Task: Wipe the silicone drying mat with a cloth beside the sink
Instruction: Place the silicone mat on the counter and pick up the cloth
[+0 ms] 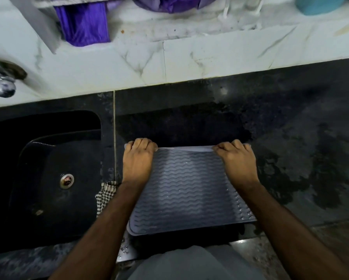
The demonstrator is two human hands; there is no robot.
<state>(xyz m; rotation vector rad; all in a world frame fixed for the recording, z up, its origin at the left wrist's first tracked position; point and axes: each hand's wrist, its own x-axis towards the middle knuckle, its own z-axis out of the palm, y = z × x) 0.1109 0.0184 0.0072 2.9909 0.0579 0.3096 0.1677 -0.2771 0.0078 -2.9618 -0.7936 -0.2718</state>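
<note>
**Asha:** While both hands hold the far edge, where exactly is the mat sitting?

**Ravi:** The grey-blue silicone drying mat with raised wavy ridges (189, 190) lies on the dark speckled stone counter (290, 128), just right of the black sink basin (48, 158). Its near edge hangs slightly over the counter front. The left hand (138, 160) has its fingers curled round the far left corner, and the right hand (237, 160) grips the far right corner the same way. The strip between them is lifted and shows a paler underside.

**Asha:** So no wiping yet?

**Ravi:** I'd judge not. The checked black-and-white cloth (105, 196) is bunched at the sink's rim, partly under the left forearm, and neither hand touches it. This looks like positioning or turning the mat first.

**Asha:** How should that be done well?

**Ravi:** Keep both corners level so the floppy sheet doesn't sag or fold in the middle. Droplets glint on the ridges, especially along the right side, so tipping it towards the sink would probably shed water there rather than onto the counter, which already looks wet in patches. Then lay it flat, pin one corner, and wipe along the ridges rather than across them.

**Asha:** Anything nearby to mind?

**Ravi:** The chrome tap (2, 85) at far left is well apart.
</note>
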